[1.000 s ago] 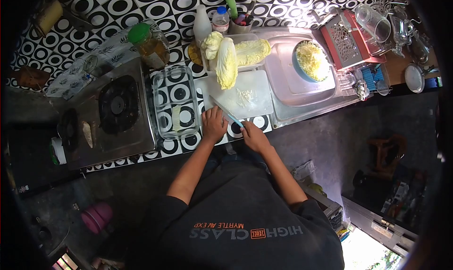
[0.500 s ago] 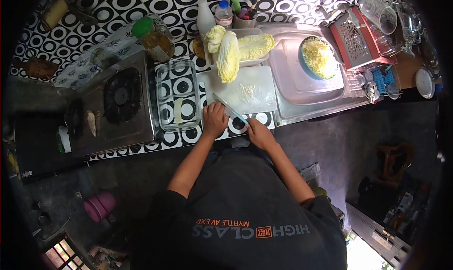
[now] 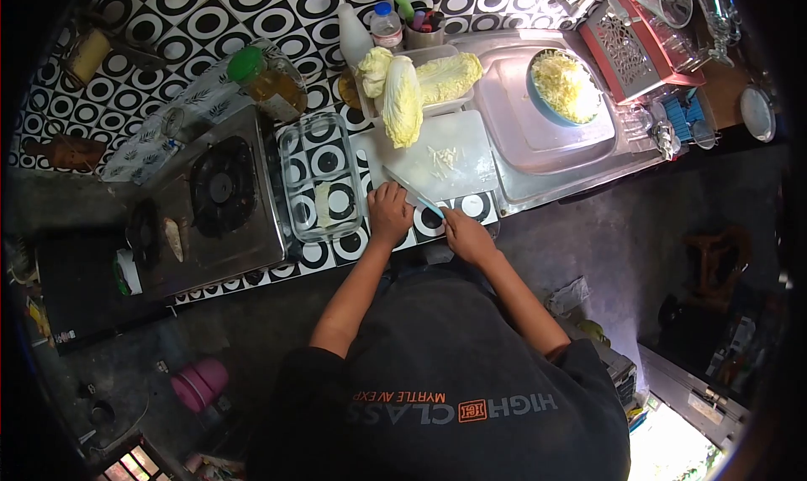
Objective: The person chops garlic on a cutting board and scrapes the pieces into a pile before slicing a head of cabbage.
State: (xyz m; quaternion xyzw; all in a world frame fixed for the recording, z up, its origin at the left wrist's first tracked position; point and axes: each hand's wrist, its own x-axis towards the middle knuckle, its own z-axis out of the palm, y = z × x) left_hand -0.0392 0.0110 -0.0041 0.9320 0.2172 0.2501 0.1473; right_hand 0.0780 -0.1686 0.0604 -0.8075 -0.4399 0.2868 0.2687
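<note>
My right hand (image 3: 468,236) grips a knife (image 3: 430,207) by its light-blue handle, and the blade slants up and left over the near edge of the white cutting board (image 3: 471,157). Beside the blade, my left hand (image 3: 390,214) rests at the board's near-left corner with its fingers curled down; whatever lies under them is hidden. Thin pale shreds (image 3: 443,159) lie in a small pile on the board. Past its far edge, a whole napa cabbage (image 3: 402,103) leans out of a clear tub (image 3: 458,107) with more cabbage (image 3: 450,78) in it.
Left of the board sits a glass dish (image 3: 293,187) with a pale leaf piece (image 3: 323,204), then a gas stove (image 3: 252,246). A bowl (image 3: 538,103) of shredded cabbage (image 3: 565,84) stands over the sink (image 3: 517,187) at right. Bottles (image 3: 356,36) line the back.
The camera view has tilted slightly, shifting the whole scene. Both hands and the knife keep nearly the same place relative to the board.
</note>
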